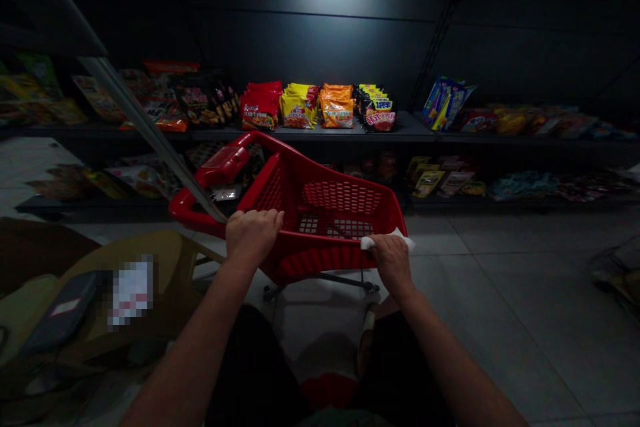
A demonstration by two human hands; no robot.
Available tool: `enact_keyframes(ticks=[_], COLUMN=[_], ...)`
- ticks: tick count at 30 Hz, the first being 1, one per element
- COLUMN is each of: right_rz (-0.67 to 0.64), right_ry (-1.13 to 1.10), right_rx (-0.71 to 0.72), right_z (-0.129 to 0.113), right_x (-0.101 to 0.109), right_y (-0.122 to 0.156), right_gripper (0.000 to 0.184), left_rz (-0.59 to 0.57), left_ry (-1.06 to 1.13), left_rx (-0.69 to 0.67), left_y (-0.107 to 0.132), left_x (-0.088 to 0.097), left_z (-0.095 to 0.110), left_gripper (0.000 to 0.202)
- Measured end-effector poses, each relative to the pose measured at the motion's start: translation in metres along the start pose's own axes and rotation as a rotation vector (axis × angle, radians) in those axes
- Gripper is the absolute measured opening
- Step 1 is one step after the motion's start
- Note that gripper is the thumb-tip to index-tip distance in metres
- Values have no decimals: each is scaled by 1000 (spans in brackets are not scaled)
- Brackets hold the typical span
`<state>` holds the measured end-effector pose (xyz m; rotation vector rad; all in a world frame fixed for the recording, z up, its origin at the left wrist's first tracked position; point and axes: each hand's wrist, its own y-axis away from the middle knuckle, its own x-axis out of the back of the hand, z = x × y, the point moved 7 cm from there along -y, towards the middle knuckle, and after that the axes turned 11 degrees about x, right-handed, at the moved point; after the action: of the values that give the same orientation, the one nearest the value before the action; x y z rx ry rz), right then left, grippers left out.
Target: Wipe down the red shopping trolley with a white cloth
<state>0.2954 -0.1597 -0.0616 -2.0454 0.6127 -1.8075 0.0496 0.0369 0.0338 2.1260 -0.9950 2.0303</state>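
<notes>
A red plastic shopping cart [320, 257] stands sideways in front of me, its basket open at the top and its handle end to the left. My left hand [254, 233] is closed over the near rim, close to the handle end. Farther right, at the front corner of the same rim, my right hand [391, 259] presses a crumpled white cloth [404, 240] against the plastic. The cloth pokes out on both sides of the fingers; whether it is cloth or paper tissue, I cannot tell. Dark floor shows through the basket's grid bottom.
Behind the cart, a dark shelf [410, 125] carries red, yellow and orange noodle packets [337, 107] and other bagged snacks. A metal pole [150, 137] slants down at the left to the cart. A tan chair [170, 260] holding a dark device [65, 310] stands near left.
</notes>
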Motion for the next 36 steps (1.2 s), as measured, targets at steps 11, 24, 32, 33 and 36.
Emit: enact_keyframes(ticks=[11, 24, 32, 33, 36], right_rz=[-9, 302, 417, 422, 407], right_ry=[-94, -48, -233, -244, -241], right_rx=[261, -18, 28, 46, 110], right_z=[-126, 27, -76, -82, -72], right_x=[-46, -7, -29, -30, -27], right_y=[-81, 14, -18, -20, -14], right_gripper=[25, 28, 33, 33, 36], left_rz=[4, -6, -94, -103, -136], left_ry=[-15, 24, -21, -22, -11], left_rx=[-35, -272, -369, -374, -414], left_y=[3, 27, 40, 41, 45], left_x=[3, 7, 5, 6, 13], left_z=[2, 37, 87, 89, 90], left_gripper=[57, 47, 43, 43, 43])
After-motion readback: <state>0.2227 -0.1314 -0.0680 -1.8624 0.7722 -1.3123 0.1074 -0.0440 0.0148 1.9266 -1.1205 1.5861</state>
